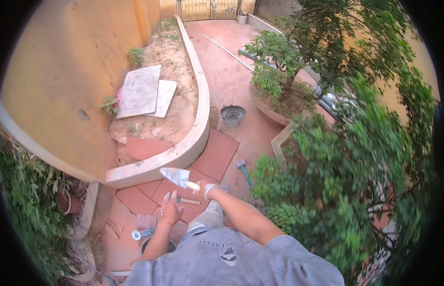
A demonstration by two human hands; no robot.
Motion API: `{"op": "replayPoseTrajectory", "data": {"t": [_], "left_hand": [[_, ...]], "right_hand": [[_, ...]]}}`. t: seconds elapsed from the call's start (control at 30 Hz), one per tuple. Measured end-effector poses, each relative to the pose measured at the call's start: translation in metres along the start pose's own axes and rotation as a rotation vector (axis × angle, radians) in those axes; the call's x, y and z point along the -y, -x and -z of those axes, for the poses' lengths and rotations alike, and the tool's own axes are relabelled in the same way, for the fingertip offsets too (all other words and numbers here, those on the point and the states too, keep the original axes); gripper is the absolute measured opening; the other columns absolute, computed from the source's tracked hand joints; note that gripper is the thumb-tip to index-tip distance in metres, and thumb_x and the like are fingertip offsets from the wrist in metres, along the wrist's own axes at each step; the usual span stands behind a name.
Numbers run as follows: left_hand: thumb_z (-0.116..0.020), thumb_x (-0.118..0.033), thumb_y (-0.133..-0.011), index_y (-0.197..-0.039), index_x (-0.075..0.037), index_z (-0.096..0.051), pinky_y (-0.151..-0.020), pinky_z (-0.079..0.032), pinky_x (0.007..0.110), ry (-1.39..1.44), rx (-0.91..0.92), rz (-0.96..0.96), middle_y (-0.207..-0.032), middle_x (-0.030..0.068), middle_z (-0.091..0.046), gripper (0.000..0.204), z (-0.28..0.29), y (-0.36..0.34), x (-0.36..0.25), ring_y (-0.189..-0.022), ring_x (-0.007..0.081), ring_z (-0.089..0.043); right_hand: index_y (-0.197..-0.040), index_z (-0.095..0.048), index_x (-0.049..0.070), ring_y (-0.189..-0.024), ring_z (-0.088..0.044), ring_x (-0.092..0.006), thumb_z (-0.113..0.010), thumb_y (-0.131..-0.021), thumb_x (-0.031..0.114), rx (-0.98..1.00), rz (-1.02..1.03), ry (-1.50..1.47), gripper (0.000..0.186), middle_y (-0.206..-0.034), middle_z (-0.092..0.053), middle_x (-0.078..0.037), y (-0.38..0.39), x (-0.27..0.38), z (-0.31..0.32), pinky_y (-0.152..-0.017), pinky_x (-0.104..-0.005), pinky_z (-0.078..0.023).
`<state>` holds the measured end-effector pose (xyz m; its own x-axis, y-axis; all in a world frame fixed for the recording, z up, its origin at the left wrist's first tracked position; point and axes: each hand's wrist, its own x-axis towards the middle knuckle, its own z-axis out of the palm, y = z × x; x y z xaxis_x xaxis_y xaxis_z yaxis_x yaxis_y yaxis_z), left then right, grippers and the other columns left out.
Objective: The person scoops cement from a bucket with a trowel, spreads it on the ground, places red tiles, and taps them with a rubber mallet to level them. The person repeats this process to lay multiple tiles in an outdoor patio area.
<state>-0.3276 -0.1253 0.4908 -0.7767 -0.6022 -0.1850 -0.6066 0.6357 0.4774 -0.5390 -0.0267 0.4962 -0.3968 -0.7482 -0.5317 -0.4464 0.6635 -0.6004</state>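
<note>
My right hand [202, 189] grips the pale handle of a pointing trowel [174, 176], its blade turned to the left. Just below and left of it, my left hand [170, 209] has its fingers apart and holds nothing. Beneath both hands are red paving tiles [138, 196], some cut at angles, and another pale-handled tool [192, 201]. A blue and white tool [141, 233] lies near my left forearm, beside a dark container partly hidden by my body. A mallet [245, 174] with a teal handle lies to my right.
A grey bucket [232, 116] stands ahead. A low curved white kerb [198, 86] borders a dirt bed with two pale slabs [138, 88] beside the yellow wall. Leafy trees [317, 162] in raised planters crowd the right, near long pipes [325, 105]. A gate [208, 9] closes the far end.
</note>
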Motion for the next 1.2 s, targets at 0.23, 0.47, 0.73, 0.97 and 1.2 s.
{"op": "replayPoseTrajectory", "data": {"t": [0.23, 0.47, 0.73, 0.97, 1.2], "left_hand": [[-0.072, -0.033, -0.084, -0.139, -0.001, -0.052, -0.11, -0.039, 0.04, 0.086, 0.536, 0.389, -0.14, 0.0263, -0.052, 0.067, -0.018, -0.14, 0.026, -0.132, 0.0356, -0.049], [-0.071, -0.032, -0.085, -0.129, 0.004, -0.06, -0.103, -0.046, 0.039, 0.372, 0.28, 0.678, -0.129, 0.0231, -0.063, 0.057, -0.025, -0.223, 0.043, -0.122, 0.0304, -0.06], [-0.07, -0.019, -0.09, -0.125, 0.005, -0.063, -0.097, -0.049, 0.037, 0.316, 0.271, 0.593, -0.121, 0.0154, -0.067, 0.044, -0.007, -0.373, -0.012, -0.111, 0.0243, -0.063], [-0.067, -0.023, -0.091, -0.125, 0.005, -0.062, -0.096, -0.05, 0.036, 0.498, 0.043, 0.011, -0.121, 0.0191, -0.067, 0.044, 0.075, -0.666, -0.211, -0.113, 0.0262, -0.064], [-0.066, -0.029, -0.092, -0.132, 0.001, -0.057, -0.095, -0.051, 0.037, 0.37, 0.425, -0.466, -0.123, 0.0186, -0.065, 0.051, 0.067, -1.018, -0.497, -0.114, 0.0255, -0.064]], "right_hand": [[-0.12, -0.065, 0.002, -0.102, -0.067, -0.0391, -0.07, -0.085, 0.044, -0.223, -0.289, -0.146, 0.055, -0.111, -0.069, -0.025, -0.091, -0.15, 0.184, -0.09, -0.0456, -0.051], [-0.117, -0.065, -0.004, -0.103, -0.066, -0.0419, -0.07, -0.083, 0.041, -0.452, -0.495, -0.251, 0.057, -0.109, -0.068, -0.028, -0.137, -0.257, 0.26, -0.09, -0.0462, -0.051], [-0.119, -0.064, -0.003, -0.097, -0.068, -0.0399, -0.068, -0.084, 0.047, -0.443, -0.41, -0.318, 0.062, -0.105, -0.069, -0.027, -0.207, -0.281, 0.342, -0.086, -0.0458, -0.051], [-0.125, -0.061, 0.0, -0.111, -0.063, -0.0416, -0.064, -0.083, 0.056, -0.4, -0.475, -0.253, 0.07, -0.118, -0.065, -0.028, -0.275, -0.346, 0.418, -0.094, -0.046, -0.049], [-0.125, -0.062, 0.002, -0.109, -0.061, -0.0462, -0.056, -0.089, 0.055, -0.104, -0.651, -0.196, 0.064, -0.117, -0.066, -0.027, -0.315, -0.456, 0.472, -0.095, -0.0482, -0.049]]}}
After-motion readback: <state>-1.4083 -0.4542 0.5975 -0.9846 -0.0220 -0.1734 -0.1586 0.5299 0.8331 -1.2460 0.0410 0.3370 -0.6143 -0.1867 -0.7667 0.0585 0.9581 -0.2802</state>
